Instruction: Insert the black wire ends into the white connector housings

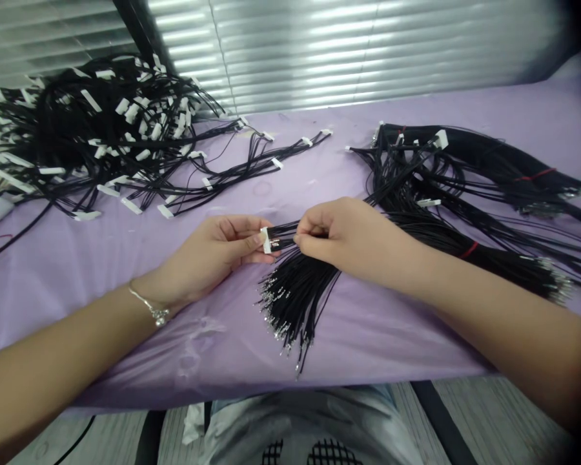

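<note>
My left hand (235, 240) pinches a white plastic connector housing (266, 240) between thumb and fingers. Black wires run out of the housing's right side toward my right hand (332, 232). That hand is closed, its thumb and forefinger pinching a black wire (286, 243) close to the housing. Whether the wire's end sits inside the housing cannot be made out. Below both hands fans out a bundle of black wires (300, 290), with bare metal terminals at the tips. The bundle passes under my right hand and forearm.
A big heap of black cables with white connectors (91, 116) lies at the back left. More wire bundles (484, 155), some tied with red bands, lie at the right. A purple cloth (198, 361) covers the table; window blinds (295, 51) stand behind it.
</note>
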A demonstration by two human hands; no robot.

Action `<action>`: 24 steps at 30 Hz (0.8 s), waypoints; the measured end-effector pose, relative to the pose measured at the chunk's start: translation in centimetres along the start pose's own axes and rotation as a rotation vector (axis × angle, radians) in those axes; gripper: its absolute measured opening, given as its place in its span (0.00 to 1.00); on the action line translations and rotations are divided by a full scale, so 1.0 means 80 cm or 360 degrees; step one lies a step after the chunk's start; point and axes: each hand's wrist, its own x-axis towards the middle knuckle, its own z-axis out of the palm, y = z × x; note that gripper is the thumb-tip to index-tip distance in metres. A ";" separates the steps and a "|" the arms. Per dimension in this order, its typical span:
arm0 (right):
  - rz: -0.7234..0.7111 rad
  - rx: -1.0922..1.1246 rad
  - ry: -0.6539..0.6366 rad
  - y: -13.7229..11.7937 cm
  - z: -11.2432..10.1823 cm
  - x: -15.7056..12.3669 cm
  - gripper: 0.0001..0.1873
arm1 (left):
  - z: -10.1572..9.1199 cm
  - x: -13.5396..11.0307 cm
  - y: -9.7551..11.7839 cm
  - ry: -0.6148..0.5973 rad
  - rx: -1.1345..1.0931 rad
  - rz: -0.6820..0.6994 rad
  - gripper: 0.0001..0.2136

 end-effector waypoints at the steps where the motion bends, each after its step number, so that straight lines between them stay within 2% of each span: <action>1: -0.0008 0.0015 -0.0009 0.000 0.001 -0.001 0.07 | -0.002 0.000 -0.001 -0.0032 0.0036 -0.0003 0.05; 5: -0.0006 0.0042 -0.0064 -0.001 0.003 -0.002 0.07 | -0.004 0.002 -0.002 -0.0070 0.0057 -0.0055 0.05; 10: -0.0057 -0.0071 0.0048 0.000 0.004 -0.001 0.07 | -0.003 0.003 -0.003 -0.0042 0.0017 0.0022 0.05; 16: -0.0024 -0.0051 0.0023 -0.001 0.005 0.000 0.06 | -0.005 0.005 -0.001 -0.0093 -0.0069 -0.0063 0.06; 24: -0.0011 -0.0035 0.0026 0.001 0.009 -0.002 0.07 | -0.007 0.008 -0.004 -0.0063 -0.0107 -0.0023 0.06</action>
